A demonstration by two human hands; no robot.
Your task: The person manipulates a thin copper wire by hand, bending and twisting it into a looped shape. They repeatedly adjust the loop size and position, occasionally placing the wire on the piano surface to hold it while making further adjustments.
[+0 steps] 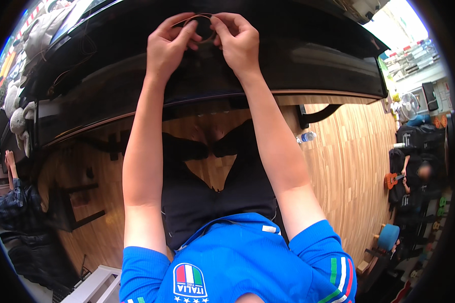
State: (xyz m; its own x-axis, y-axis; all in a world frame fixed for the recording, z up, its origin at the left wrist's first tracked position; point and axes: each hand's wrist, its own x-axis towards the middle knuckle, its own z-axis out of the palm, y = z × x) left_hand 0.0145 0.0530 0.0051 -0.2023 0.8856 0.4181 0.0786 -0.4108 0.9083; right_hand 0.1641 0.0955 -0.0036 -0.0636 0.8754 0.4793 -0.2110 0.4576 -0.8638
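Both my hands are raised over a glossy black surface at the top of the view. Between them is a thin copper-coloured wire loop, which looks like a coiled string. My left hand pinches its left side between thumb and fingers. The right side is pinched by my right hand. The loop's lower part is faint against the black. More thin wire lies in loose curls on the surface, left of my hands.
A grey plush toy sits at the surface's left end. On the wooden floor stands a plastic bottle. A person in a plaid sleeve is at left. At right, someone holds a small ukulele near a blue stool.
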